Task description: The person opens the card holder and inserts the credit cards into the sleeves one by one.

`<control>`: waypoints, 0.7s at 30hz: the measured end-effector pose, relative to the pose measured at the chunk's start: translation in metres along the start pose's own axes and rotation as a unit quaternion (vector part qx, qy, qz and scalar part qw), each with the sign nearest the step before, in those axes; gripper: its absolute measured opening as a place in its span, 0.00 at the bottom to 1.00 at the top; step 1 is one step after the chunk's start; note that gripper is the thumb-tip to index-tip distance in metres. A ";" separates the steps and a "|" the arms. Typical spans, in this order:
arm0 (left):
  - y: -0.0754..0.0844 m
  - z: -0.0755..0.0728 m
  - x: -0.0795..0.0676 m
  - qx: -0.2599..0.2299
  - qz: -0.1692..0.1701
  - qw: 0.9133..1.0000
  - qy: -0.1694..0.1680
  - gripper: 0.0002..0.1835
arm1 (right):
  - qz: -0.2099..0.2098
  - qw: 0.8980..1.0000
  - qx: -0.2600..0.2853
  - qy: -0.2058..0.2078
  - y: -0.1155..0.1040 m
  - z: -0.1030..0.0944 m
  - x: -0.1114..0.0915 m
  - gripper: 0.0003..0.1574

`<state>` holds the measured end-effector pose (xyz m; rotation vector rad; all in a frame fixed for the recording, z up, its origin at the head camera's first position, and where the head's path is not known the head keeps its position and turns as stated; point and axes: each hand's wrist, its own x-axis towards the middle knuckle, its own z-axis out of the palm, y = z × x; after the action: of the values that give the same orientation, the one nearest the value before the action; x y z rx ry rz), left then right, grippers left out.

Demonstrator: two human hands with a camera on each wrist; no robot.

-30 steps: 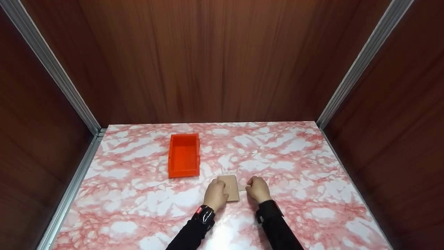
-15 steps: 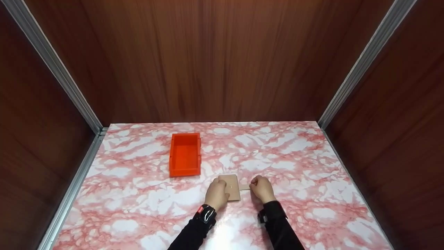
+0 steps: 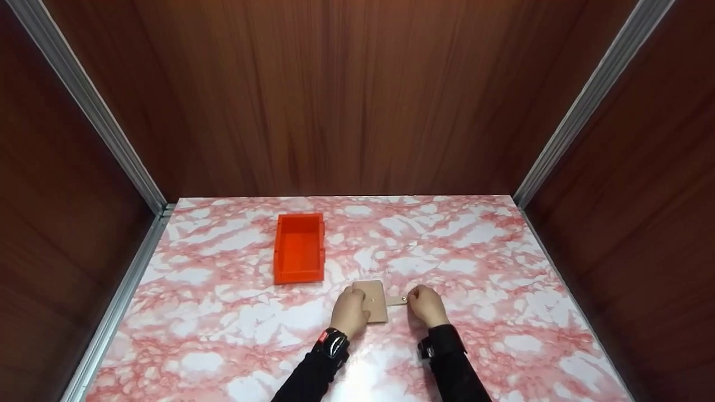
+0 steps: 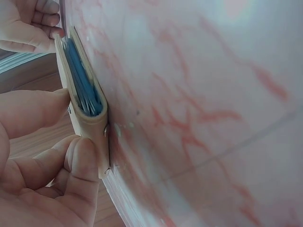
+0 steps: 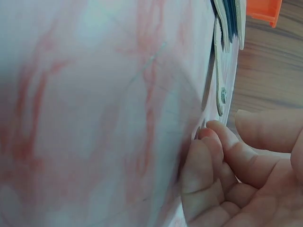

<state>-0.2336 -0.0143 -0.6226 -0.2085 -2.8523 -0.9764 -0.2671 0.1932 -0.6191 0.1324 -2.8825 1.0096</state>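
Observation:
A beige card holder lies flat on the table, its strap stretched out to the right with a metal snap near the tip. My left hand holds the card holder by its left side, the thumb on the cover. In the left wrist view, clear and blue sleeves show between the covers. Just beyond the strap's tip is my right hand, fingers loosely bent. The right wrist view shows a gap between thumb and fingers, with nothing held, and the strap end apart from them.
An orange bin stands on the table behind and left of the card holder. The table has a red and white marbled top. Brown wood-grain panels with metal corner rails enclose it at the back and sides.
My right hand has slid right along the strap and let go of its tip, so the snap now shows. My left hand stays on the card holder.

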 end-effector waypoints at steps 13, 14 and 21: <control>-0.001 0.001 0.001 0.000 0.005 1.000 0.006 0.15 | 0.016 1.000 -0.003 -0.022 -0.001 0.004 -0.003 0.10; -0.002 0.001 0.000 0.000 0.006 1.000 0.006 0.16 | 0.017 1.000 -0.002 -0.020 -0.002 0.004 -0.003 0.10; -0.003 0.002 0.000 0.000 0.015 1.000 0.015 0.15 | 0.009 1.000 0.009 -0.004 -0.012 0.003 -0.004 0.10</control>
<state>-0.2342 -0.0155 -0.6254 -0.2333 -2.8143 -0.9645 -0.2620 0.1823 -0.6146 0.1111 -2.8868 1.0409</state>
